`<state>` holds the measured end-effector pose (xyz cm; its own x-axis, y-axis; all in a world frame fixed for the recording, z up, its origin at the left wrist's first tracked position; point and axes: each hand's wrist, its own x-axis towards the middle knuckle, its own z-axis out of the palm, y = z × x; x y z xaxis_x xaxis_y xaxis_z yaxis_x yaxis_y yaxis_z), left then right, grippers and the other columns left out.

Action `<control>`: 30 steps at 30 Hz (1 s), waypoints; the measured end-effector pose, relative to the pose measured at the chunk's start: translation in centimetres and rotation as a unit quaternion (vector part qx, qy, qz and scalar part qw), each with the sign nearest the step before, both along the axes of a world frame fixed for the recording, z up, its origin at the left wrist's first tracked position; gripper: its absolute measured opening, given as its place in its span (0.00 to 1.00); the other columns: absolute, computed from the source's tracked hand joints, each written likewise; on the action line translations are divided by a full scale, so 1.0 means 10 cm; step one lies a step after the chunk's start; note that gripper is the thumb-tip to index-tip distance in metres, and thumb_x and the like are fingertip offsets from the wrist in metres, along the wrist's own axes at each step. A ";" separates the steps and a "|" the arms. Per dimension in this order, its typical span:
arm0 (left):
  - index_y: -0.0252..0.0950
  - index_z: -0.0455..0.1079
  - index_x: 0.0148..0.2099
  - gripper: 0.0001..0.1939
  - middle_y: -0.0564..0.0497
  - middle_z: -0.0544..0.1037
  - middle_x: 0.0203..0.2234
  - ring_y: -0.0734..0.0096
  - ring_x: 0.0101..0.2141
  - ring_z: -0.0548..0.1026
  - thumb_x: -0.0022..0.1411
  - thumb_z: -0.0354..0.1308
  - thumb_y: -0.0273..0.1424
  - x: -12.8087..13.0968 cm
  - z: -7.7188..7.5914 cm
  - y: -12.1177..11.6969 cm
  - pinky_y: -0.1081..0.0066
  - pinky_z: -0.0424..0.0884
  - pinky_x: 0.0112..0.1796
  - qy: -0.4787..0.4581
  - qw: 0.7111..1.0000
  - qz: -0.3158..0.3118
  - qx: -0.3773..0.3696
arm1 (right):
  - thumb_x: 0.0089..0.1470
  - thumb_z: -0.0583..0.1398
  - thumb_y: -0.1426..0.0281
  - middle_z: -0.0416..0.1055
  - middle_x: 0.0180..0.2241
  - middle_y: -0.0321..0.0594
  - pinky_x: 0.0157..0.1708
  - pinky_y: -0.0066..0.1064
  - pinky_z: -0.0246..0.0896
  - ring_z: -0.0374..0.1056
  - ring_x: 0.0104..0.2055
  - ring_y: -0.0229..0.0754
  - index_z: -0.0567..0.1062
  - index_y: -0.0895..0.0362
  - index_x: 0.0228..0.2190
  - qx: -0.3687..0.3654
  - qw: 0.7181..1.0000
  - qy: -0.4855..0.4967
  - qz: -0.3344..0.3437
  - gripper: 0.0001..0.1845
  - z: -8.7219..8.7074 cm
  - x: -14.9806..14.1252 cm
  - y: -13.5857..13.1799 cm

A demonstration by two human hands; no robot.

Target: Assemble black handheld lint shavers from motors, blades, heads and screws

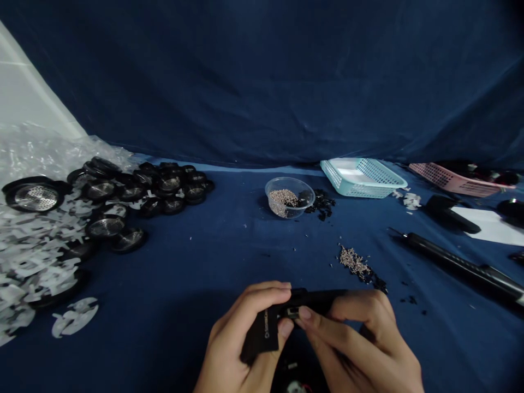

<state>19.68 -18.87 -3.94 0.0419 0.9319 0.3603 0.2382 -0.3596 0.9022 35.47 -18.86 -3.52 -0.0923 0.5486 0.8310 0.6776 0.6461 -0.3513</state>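
Note:
Close in front of me, my left hand (pixel 241 327) is closed around a black plastic housing (pixel 262 333) with pale lettering on its side. Thumb and fingers of my right hand (pixel 364 338) press at a small part with a metal rim (pixel 293 313), set against the housing's edge. The right fingers also wrap the housing's far end. Below, between my wrists, a dark piece with a silver round component (pixel 295 386) is partly visible. What it belongs to is hidden.
Black round parts with perforated metal discs (pixel 36 197) and white plastic pieces (pixel 36 256) heap at left. Ahead stands a clear bowl (pixel 290 214) of screws; more screws (pixel 354 262) lie nearer. An electric screwdriver (pixel 454 259), a turquoise basket (pixel 360 189) and a pink basket (pixel 458 183) are right.

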 end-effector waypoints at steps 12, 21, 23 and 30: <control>0.50 0.70 0.46 0.16 0.61 0.79 0.43 0.80 0.43 0.78 0.60 0.58 0.22 0.00 0.00 -0.02 0.83 0.73 0.46 0.042 0.999 0.007 0.021 | 0.51 0.62 0.84 0.69 0.27 0.37 0.29 0.34 0.57 0.63 0.30 0.38 0.76 0.59 0.31 0.048 0.998 0.038 -0.030 0.09 -0.05 -0.14 0.01; 0.48 0.70 0.48 0.16 0.59 0.79 0.44 0.79 0.43 0.78 0.61 0.58 0.24 -0.05 0.00 0.00 0.84 0.74 0.46 0.074 0.996 -0.004 0.043 | 0.51 0.62 0.83 0.69 0.26 0.37 0.29 0.35 0.57 0.63 0.29 0.39 0.75 0.59 0.29 0.045 0.997 0.052 -0.039 0.08 -0.08 -0.18 0.00; 0.47 0.70 0.47 0.15 0.58 0.79 0.43 0.78 0.43 0.79 0.60 0.58 0.24 -0.05 0.00 -0.01 0.83 0.74 0.46 0.069 0.997 -0.003 0.045 | 0.52 0.62 0.82 0.69 0.26 0.37 0.29 0.35 0.56 0.63 0.29 0.38 0.76 0.58 0.29 0.044 0.998 0.043 -0.034 0.07 -0.08 -0.18 0.01; 0.49 0.70 0.47 0.16 0.60 0.80 0.43 0.79 0.43 0.79 0.59 0.60 0.24 -0.06 -0.01 -0.05 0.84 0.73 0.46 0.063 0.997 -0.003 0.040 | 0.53 0.60 0.83 0.69 0.26 0.37 0.30 0.35 0.57 0.63 0.29 0.38 0.75 0.58 0.29 0.047 0.996 0.057 -0.052 0.09 -0.05 -0.22 0.01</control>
